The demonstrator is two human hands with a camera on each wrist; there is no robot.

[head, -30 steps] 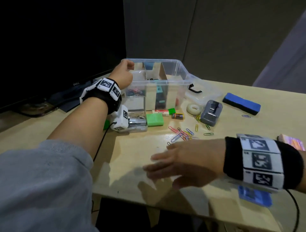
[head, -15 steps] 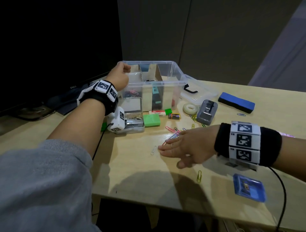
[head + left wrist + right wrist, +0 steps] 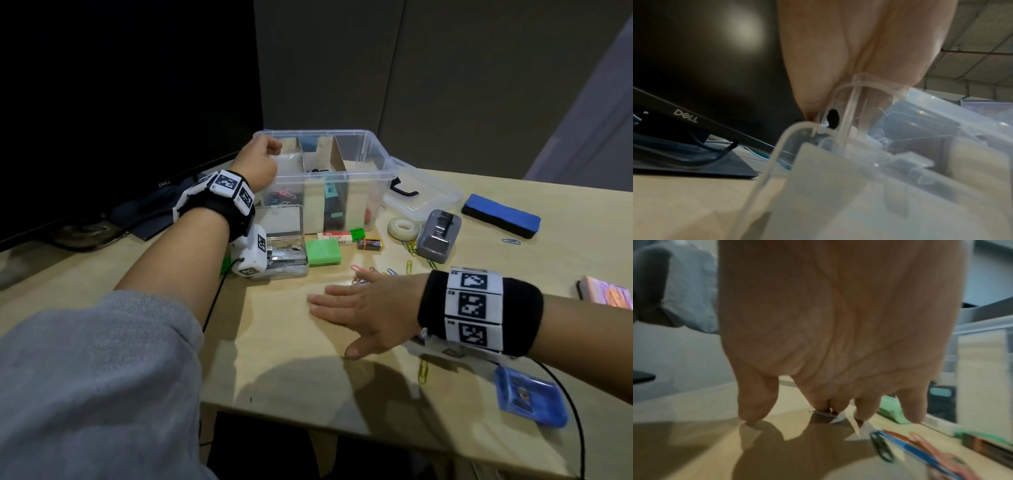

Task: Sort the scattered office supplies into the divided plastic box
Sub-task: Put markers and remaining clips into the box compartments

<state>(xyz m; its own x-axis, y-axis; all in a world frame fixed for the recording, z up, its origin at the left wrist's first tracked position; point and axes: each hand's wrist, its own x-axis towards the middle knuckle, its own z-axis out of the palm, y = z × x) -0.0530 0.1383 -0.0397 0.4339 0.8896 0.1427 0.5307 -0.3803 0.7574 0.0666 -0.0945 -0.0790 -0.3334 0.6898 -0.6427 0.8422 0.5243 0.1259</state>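
Note:
The clear divided plastic box [image 3: 342, 177] stands at the back of the table, with coloured clips and a teal marker showing in its compartments. My left hand [image 3: 263, 154] grips its far-left rim corner; in the left wrist view its fingers [image 3: 838, 78] curl over the box rim [image 3: 863, 82]. My right hand [image 3: 339, 318] lies flat on the table with its fingers straight. In the right wrist view the fingertips [image 3: 828, 404] press on a silver paper clip [image 3: 823, 413]. Several coloured paper clips [image 3: 373, 270] lie just behind that hand.
In front of the box lie a clear staple case [image 3: 287, 263], a green box [image 3: 322, 251], an eraser [image 3: 334, 236], a battery [image 3: 370, 244], a tape roll [image 3: 404, 228] and a grey stapler [image 3: 440, 236]. The box lid [image 3: 424, 195] and a blue board eraser [image 3: 500, 216] sit further right. A blue case [image 3: 529, 399] and a yellow clip [image 3: 423, 371] are near the front edge.
My right hand has slid from near the front edge away from me, towards the clip pile, and now covers the silver clip that lay by its fingertips. The left hand stays on the box rim.

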